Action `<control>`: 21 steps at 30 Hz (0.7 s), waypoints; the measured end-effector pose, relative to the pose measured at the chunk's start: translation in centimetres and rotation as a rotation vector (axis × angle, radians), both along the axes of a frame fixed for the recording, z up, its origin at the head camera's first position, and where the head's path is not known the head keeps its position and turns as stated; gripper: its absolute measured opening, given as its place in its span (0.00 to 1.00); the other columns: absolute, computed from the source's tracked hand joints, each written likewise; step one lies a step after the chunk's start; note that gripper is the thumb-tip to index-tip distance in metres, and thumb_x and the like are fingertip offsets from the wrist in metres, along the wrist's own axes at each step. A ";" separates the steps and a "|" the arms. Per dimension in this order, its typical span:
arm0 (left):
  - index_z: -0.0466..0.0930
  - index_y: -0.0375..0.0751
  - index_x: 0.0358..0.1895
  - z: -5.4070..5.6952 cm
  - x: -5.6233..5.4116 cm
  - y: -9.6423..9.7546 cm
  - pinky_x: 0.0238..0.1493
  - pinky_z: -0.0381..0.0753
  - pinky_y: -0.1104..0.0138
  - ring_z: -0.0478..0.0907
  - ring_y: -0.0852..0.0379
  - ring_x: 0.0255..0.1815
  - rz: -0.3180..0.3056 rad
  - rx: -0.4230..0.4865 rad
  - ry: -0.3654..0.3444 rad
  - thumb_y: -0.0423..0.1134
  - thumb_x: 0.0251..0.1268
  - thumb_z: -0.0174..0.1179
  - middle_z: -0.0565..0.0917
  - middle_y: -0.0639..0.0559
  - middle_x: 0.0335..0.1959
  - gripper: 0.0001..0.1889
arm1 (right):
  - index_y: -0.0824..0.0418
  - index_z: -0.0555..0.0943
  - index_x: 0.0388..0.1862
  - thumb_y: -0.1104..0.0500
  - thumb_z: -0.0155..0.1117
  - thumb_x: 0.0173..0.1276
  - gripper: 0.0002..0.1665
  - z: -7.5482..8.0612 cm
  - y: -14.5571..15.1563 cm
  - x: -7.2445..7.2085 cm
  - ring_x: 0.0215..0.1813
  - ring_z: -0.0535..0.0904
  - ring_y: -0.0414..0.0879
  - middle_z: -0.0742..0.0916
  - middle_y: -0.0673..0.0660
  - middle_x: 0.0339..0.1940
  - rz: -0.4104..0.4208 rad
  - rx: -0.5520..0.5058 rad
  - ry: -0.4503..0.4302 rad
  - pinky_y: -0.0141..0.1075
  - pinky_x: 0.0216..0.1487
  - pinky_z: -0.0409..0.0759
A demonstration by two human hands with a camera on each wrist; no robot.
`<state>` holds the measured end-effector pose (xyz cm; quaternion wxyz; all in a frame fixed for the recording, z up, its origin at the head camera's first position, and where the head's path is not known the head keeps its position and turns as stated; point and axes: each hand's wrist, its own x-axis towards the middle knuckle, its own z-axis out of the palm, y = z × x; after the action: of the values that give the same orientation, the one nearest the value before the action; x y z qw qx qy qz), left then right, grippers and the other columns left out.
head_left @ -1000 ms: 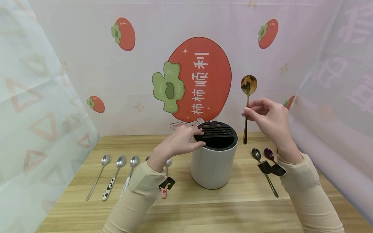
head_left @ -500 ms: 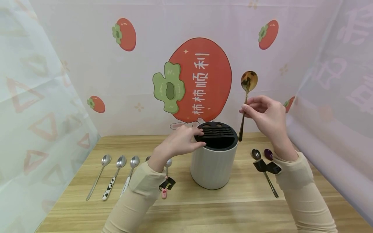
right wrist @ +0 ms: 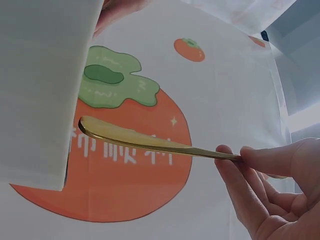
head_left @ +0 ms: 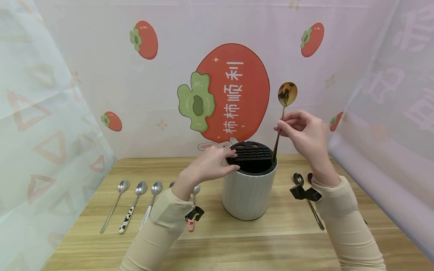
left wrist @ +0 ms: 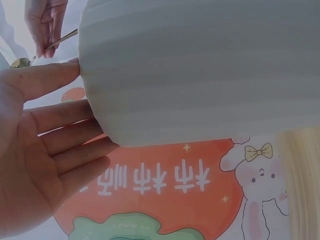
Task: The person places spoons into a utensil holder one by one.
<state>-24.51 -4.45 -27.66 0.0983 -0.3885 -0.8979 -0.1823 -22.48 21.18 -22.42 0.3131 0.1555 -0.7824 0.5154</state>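
A pale backdrop (head_left: pixel 254 22) is showing off one big persimmon (head_left: pixel 223 92) with white writing (head_left: pixel 233 97) running up it. Smaller persimmons (head_left: pixel 146 39) are floating on both sides of the big one, and a cartoon rabbit (left wrist: pixel 262 175) is peeking out beneath it. Printed side sheets (head_left: pixel 34 94) are hanging left and right of it, a wood table (head_left: pixel 217 252) is stretching out below it, and a bright glow (right wrist: pixel 306 118) is coming in off to its right.
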 end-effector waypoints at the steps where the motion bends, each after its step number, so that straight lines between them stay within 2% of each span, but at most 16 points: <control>1: 0.82 0.42 0.52 0.0 0.0 0.0 0.40 0.78 0.70 0.84 0.59 0.38 -0.001 0.001 0.000 0.49 0.62 0.61 0.81 0.50 0.56 0.20 | 0.69 0.80 0.38 0.63 0.68 0.60 0.11 -0.1 0.0 0.0 0.30 0.86 0.35 0.88 0.48 0.27 0.009 -0.006 -0.001 0.29 0.34 0.82; 14: 0.82 0.42 0.52 0.0 0.0 0.0 0.39 0.77 0.71 0.84 0.59 0.35 -0.005 0.007 -0.006 0.49 0.62 0.62 0.81 0.49 0.56 0.20 | 0.66 0.79 0.39 0.59 0.69 0.60 0.13 -0.9 0.1 -0.5 0.30 0.86 0.35 0.88 0.45 0.27 -0.005 0.017 -0.066 0.29 0.34 0.82; 21: 0.82 0.42 0.53 0.1 0.1 0.0 0.36 0.77 0.72 0.83 0.61 0.32 -0.001 -0.001 -0.005 0.49 0.62 0.61 0.81 0.50 0.56 0.20 | 0.64 0.80 0.39 0.57 0.69 0.60 0.13 -1.1 0.2 -0.4 0.30 0.85 0.34 0.89 0.49 0.29 -0.032 0.055 -0.087 0.28 0.35 0.82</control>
<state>-24.43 -4.45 -27.61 0.0955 -0.3883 -0.8981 -0.1829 -22.88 21.43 -23.50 0.2825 0.1288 -0.8115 0.4950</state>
